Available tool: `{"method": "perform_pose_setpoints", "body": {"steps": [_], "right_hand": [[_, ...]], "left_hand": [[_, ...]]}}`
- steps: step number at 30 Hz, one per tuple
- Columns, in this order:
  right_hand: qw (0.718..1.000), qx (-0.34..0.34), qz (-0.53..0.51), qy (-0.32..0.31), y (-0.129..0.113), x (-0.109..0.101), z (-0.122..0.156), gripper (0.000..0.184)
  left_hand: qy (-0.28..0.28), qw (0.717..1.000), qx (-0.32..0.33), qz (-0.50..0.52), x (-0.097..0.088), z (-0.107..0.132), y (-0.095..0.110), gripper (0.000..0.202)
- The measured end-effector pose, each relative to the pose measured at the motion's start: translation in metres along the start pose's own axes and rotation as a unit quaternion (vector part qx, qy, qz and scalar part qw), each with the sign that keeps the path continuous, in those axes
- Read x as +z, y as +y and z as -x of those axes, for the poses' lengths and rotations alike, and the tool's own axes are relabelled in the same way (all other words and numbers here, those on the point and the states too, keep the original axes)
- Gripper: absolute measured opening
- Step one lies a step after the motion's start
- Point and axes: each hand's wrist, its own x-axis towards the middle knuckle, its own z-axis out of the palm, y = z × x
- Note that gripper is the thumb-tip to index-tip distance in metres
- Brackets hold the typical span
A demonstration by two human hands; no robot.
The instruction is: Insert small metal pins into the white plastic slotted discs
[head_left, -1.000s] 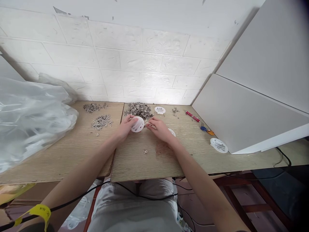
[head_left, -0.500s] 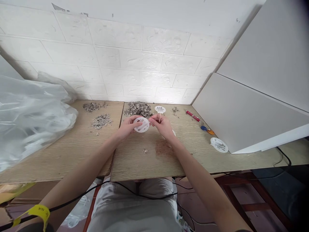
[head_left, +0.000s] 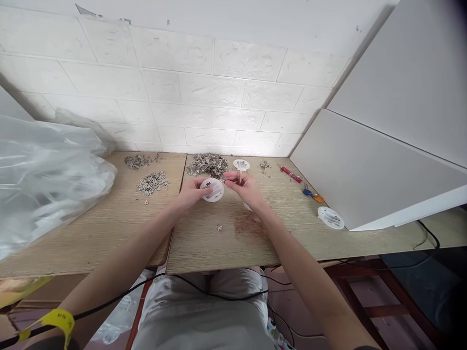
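My left hand [head_left: 193, 190] grips a round white plastic disc [head_left: 215, 193] with slots in it, thumb across its face. At the disc's right edge, my right hand [head_left: 246, 187] has thumb and fingertips pinched on a small metal piece that is mostly hidden. Behind the hands lies a heap of small metal pieces [head_left: 208, 164]. A second slotted white disc [head_left: 241, 164] rests just beyond my right hand, and a third white part [head_left: 247, 207] is partly covered by that hand's wrist. One loose metal clip [head_left: 219, 228] lies on the wooden table in front.
Two more piles of metal pieces [head_left: 153, 182] sit at the left, beside a large clear plastic bag [head_left: 51, 180]. To the right are a red tool [head_left: 291, 174], keys [head_left: 313, 195], another white disc [head_left: 331, 218] and a white cabinet [head_left: 383, 170]. A black cable [head_left: 215, 294] crosses my lap.
The disc and both hands have shifted slightly left. My right hand's fingertips have moved slightly and the white part under its wrist shows lower down.
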Motion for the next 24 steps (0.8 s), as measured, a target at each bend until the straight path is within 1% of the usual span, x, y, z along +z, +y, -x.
{"method": "perform_pose_setpoints", "body": {"steps": [5,8,12,14,17,20,24], "right_hand": [[0.997,-0.015,0.066,-0.023,-0.0029,0.0040,0.0043,0.022],[0.991,-0.039,0.130,-0.006,-0.0045,0.0063,0.0056,0.018],[0.978,-0.054,0.201,0.030,-0.0051,0.0075,0.0051,0.013],[0.977,-0.054,0.203,0.045,-0.0055,0.0071,0.0048,0.013],[0.983,-0.042,0.169,0.052,-0.0067,0.0061,0.0050,0.013],[0.990,-0.031,0.130,0.053,-0.0080,0.0057,0.0053,0.012],[0.992,-0.025,0.119,0.045,-0.0081,0.0066,0.0054,0.012]], "left_hand": [[0.018,1.000,0.004,-0.010,0.0009,0.0011,0.0007,0.036],[-0.003,1.000,-0.003,0.014,0.0018,0.0016,0.0008,0.036],[-0.052,0.996,0.001,0.076,0.0035,0.0039,0.0027,0.040],[-0.079,0.994,0.015,0.081,0.0037,0.0048,0.0036,0.044],[-0.108,0.992,0.038,0.061,0.0032,0.0051,0.0037,0.046],[-0.124,0.990,0.062,0.038,0.0031,0.0053,0.0033,0.045],[-0.131,0.988,0.082,0.014,0.0044,0.0066,0.0043,0.045]]}}
